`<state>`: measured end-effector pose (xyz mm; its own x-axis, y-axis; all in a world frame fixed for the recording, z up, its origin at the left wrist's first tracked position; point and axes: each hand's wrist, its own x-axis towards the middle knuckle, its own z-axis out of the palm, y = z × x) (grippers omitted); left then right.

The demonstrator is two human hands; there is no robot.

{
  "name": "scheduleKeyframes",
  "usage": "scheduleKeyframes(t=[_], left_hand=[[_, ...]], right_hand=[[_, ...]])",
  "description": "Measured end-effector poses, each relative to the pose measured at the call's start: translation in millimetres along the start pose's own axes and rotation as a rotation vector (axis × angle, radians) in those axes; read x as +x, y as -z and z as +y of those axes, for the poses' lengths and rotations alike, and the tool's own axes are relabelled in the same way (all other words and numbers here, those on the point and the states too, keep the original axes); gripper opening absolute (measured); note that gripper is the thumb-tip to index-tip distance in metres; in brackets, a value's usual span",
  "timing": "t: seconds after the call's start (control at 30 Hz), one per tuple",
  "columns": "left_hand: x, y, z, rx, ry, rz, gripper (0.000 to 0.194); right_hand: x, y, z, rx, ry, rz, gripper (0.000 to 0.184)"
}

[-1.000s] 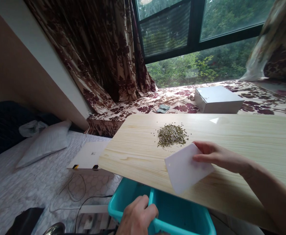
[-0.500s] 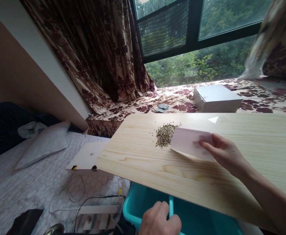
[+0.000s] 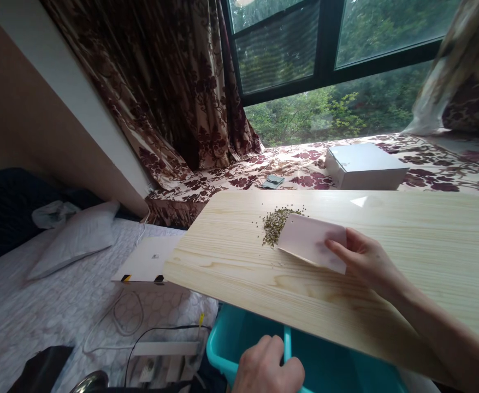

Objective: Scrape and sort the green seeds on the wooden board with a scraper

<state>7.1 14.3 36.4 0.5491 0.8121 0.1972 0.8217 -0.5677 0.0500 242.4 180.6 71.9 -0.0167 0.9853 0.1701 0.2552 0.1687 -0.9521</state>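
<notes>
A small heap of green seeds (image 3: pixel 275 222) lies on a pale wooden board (image 3: pixel 239 262). My right hand (image 3: pixel 362 259) grips a white plastic scraper card (image 3: pixel 308 240), whose left edge stands against the heap and covers its right part. Below the board's near edge is a teal plastic bin (image 3: pixel 329 371). My left hand (image 3: pixel 268 370) is closed over the bin's rim.
A white box (image 3: pixel 364 164) and a small grey pouch (image 3: pixel 272 180) lie on the flowered window seat behind the board. Left of the board a bed carries a flat white carton (image 3: pixel 149 261), a pillow (image 3: pixel 73 237) and cables (image 3: pixel 124 316). Curtains hang at both sides.
The scraper went from the board's near side up behind the seed heap, then pushed a little left into it. My left hand slid the teal bin to the right.
</notes>
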Motion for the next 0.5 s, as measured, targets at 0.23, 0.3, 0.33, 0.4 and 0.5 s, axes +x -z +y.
scheduleKeyframes(t=[0.23,0.3,0.33,0.4,0.5], left_hand=[[-1.4,-0.1,-4.1,-0.046,0.01,-0.012,0.025],[-1.4,0.5,-4.3,-0.057,0.015,-0.012,0.025],[-1.4,0.8,-4.3,-0.06,0.016,-0.014,0.026],[-1.6,1.1,-4.4,-0.063,0.02,-0.021,0.027],[-2.0,0.8,-4.3,-0.066,0.029,-0.037,0.029]], right_hand=[[0.4,-4.3,2.4,-0.009,0.005,-0.047,0.022],[1.8,-5.3,3.6,0.012,-0.006,-0.046,0.022],[2.9,-5.6,4.3,0.015,-0.008,-0.037,0.022],[4.9,-6.2,5.4,0.003,-0.004,-0.019,0.021],[6.0,-7.7,3.8,-0.019,0.013,-0.032,0.021]])
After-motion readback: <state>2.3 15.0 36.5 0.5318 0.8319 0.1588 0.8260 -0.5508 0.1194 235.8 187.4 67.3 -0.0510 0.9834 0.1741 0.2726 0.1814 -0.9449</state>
